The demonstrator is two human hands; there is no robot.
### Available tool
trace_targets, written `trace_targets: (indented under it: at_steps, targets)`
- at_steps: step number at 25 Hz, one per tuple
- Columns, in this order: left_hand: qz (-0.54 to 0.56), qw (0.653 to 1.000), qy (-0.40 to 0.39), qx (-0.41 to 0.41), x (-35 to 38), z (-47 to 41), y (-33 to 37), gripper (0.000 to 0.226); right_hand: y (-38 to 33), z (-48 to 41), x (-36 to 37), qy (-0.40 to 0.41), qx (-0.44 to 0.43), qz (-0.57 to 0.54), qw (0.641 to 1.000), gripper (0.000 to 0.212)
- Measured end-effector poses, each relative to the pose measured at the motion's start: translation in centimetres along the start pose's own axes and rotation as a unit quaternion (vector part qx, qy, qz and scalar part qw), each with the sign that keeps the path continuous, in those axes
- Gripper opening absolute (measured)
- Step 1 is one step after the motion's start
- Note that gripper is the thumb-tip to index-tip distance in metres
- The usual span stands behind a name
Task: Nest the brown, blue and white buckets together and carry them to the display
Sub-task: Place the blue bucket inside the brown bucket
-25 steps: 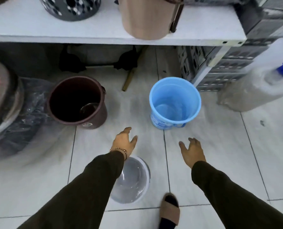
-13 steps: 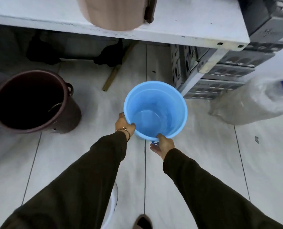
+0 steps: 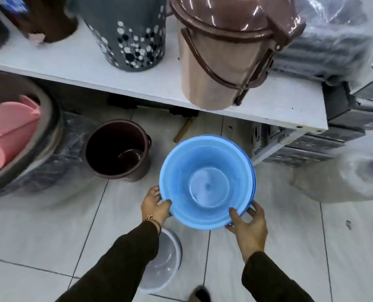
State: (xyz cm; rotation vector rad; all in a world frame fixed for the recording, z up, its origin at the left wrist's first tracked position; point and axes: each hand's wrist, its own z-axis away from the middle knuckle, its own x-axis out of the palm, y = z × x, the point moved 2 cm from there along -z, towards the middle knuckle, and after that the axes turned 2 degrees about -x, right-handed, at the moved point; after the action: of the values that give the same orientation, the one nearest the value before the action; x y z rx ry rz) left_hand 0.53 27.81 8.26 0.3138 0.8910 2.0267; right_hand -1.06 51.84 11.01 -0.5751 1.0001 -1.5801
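a: where's the round light-blue plastic bucket (image 3: 207, 184)?

b: centre of the frame, lifted off the tiled floor (image 3: 268, 247), mouth up toward the camera. the left hand (image 3: 156, 207) clasps its near-left rim, thumb inside; the right hand (image 3: 247, 225) clasps the near-right rim, thumb over the lip too.

a: and the other two?

b: the dark brown round plastic bucket (image 3: 118, 151) stands upright on the floor, up and left of the blue one, nearer the left hand, mouth open. the white translucent round bucket (image 3: 163, 264) sits low in the frame, partly hidden under the left sleeve.

a: so which way?

b: likely leftward and down into the brown one, axes both upright. the white shelf (image 3: 268, 105) edge overhangs just behind, with a tan lidded pail (image 3: 224, 62) on it; a plastic-wrapped basin (image 3: 28, 138) crowds the brown bucket's left.
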Motion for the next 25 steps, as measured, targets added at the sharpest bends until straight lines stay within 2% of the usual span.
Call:
trace_targets:
  at_steps: [7,11,14,17,20,25]
  targets:
    - [0.151,0.983,0.094,0.048,-15.5,2.3,5.0,0.045,-6.4,8.7,13.1,-0.11,-0.124,0.027,0.986,0.068]
    - [0.183,0.971,0.139,0.066,-21.9,-1.5,8.4,0.049,-7.3,10.0,22.8,-0.152,-0.165,0.047,0.973,0.07]
    - [0.178,0.972,0.151,0.037,-24.4,-6.2,9.5,0.05,-5.8,9.0,28.5,-0.153,-0.175,0.068,0.97,0.073]
    - [0.161,0.976,0.147,-0.011,-25.6,-11.4,9.0,0.053,-2.8,6.8,32.8,-0.148,-0.17,0.095,0.97,0.075]
    - [0.132,0.984,0.111,-0.031,-26.1,-17.1,8.0,0.056,0.7,3.9,36.2,-0.109,-0.158,0.126,0.973,0.075]
    - [0.022,0.997,0.037,-0.063,-26.5,-23.5,5.7,0.053,5.3,0.7,38.7,-0.08,-0.079,0.177,0.978,0.074]
